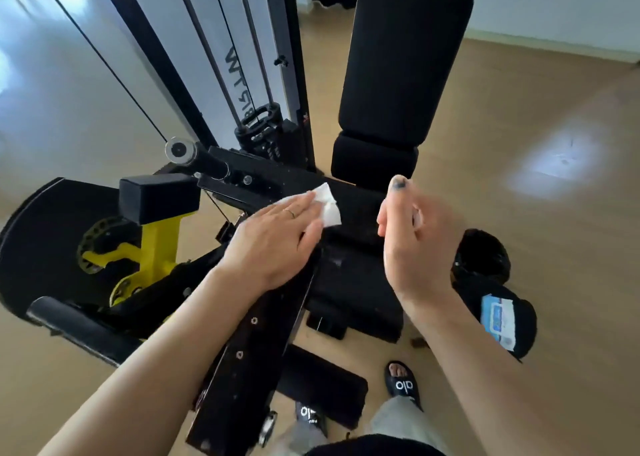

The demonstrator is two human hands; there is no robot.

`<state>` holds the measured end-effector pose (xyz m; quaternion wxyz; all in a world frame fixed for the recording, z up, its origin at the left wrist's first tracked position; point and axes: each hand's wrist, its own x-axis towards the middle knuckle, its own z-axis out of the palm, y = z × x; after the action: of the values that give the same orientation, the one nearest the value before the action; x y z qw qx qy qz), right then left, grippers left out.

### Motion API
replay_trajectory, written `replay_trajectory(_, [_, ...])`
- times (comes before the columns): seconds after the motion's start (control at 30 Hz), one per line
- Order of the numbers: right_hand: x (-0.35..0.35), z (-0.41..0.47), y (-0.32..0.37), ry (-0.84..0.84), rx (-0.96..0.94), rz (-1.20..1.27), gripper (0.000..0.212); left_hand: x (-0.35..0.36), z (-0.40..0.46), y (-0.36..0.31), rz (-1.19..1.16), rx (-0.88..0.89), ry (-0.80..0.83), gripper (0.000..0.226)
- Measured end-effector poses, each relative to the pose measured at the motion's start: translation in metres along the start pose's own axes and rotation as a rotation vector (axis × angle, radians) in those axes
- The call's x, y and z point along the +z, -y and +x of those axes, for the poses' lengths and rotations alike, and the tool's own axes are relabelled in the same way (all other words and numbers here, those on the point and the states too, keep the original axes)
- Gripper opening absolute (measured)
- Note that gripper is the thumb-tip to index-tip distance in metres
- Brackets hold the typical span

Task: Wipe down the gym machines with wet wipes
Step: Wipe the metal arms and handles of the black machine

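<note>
One white wet wipe [327,206] lies crumpled on the black frame bar [252,348] of the gym machine [398,74]. The bar is long and runs from near the person, at the bottom of the view, up and away toward the seat pads. The wipe sits at its far end, and its long side goes across the bar, toward the upper left.

The left hand [273,244] lies flat on the wipe with the fingers straight and close together, pressing it on the metal; a thin ring is on one finger. This grip is not curled around anything. The right hand [415,244] hangs in the air above the seat, just beside the wipe, fingers loosely bent, holding nothing. Its thumb tip is dark with dirt.

On the wooden floor [554,247] to the right stands a black bag [485,265], and a pack of wipes [497,320] rests on it.
</note>
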<state>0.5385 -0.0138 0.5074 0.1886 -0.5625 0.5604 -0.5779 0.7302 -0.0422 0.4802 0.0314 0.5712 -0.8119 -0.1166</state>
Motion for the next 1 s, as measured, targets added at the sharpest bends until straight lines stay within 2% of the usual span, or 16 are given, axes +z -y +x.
replay_trajectory(0.07, [0.005, -0.002, 0.004, -0.070, 0.045, 0.031, 0.059, -0.002, -0.006, 0.019, -0.029, -0.060, -0.030, 0.052])
replay_trajectory(0.13, [0.009, -0.004, 0.009, -0.139, 0.067, 0.052, 0.057, 0.002, -0.011, 0.024, 0.003, -0.032, -0.028, 0.057])
replay_trajectory(0.23, [0.015, -0.005, 0.013, -0.208, 0.098, 0.074, 0.058, 0.006, -0.011, 0.013, 0.102, 0.112, -0.036, 0.068])
replay_trajectory(0.33, [0.016, -0.003, 0.015, -0.236, 0.100, 0.051, 0.057, 0.012, -0.007, -0.010, 0.068, 0.269, -0.023, 0.057])
replay_trajectory(0.4, [0.016, -0.003, 0.016, -0.237, 0.100, 0.030, 0.056, 0.014, -0.006, -0.015, 0.043, 0.302, -0.015, 0.053])
replay_trajectory(0.6, [0.017, -0.004, 0.014, -0.249, 0.123, 0.029, 0.053, 0.003, -0.013, 0.041, 0.082, 0.176, -0.068, 0.058])
replay_trajectory(0.8, [0.019, -0.005, 0.011, -0.277, 0.093, -0.020, 0.057, 0.015, -0.007, -0.010, 0.166, 0.326, -0.044, 0.067])
replay_trajectory(1.0, [0.019, -0.006, 0.008, -0.280, 0.100, 0.008, 0.056, 0.004, 0.007, 0.038, 0.189, 0.100, -0.049, 0.069])
